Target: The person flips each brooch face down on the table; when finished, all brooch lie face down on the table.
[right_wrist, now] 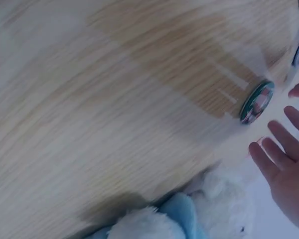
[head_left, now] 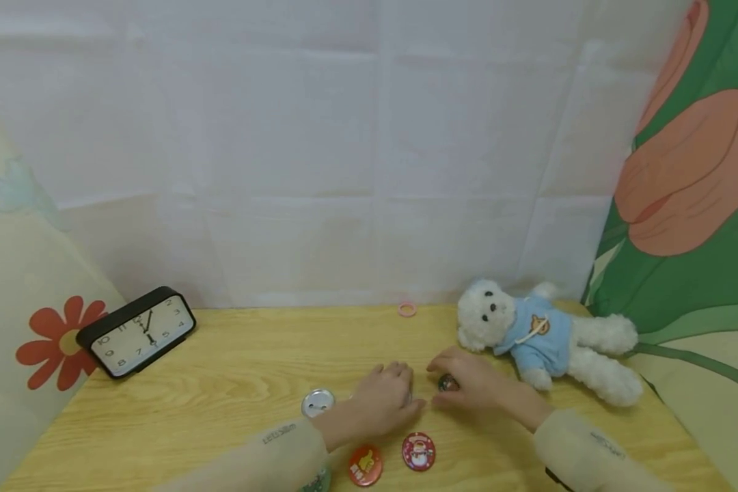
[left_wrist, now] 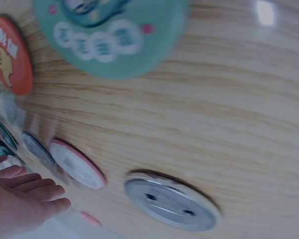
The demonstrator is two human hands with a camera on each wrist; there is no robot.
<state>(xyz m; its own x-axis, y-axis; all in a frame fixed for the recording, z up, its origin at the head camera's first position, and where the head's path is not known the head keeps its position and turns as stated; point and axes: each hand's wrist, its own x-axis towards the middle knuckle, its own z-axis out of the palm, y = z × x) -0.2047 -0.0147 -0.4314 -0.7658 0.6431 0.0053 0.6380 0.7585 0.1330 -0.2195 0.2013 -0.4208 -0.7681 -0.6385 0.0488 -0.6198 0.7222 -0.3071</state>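
My left hand [head_left: 384, 396] is low over the middle of the table, palm down. In the left wrist view its fingers [left_wrist: 37, 191] are extended beside a pink-rimmed button badge [left_wrist: 77, 163] and a blue-rimmed one [left_wrist: 37, 148]. My right hand [head_left: 473, 383] is to its right, fingers spread around a dark round badge [head_left: 447, 383]. The right wrist view shows that badge, green-rimmed [right_wrist: 257, 102], on the wood, apart from the straight fingers [right_wrist: 286, 142]. Nearer me lie a red badge [head_left: 419, 451], an orange badge [head_left: 365, 465] and a green badge [head_left: 317, 480], partly hidden by my sleeve.
A badge with its silver pin back up [head_left: 318, 403] lies left of my left hand. A white plush bear [head_left: 541, 335] in a blue hoodie lies at the right. A black clock [head_left: 138, 333] stands far left. By the back wall is a pink ring [head_left: 407, 310].
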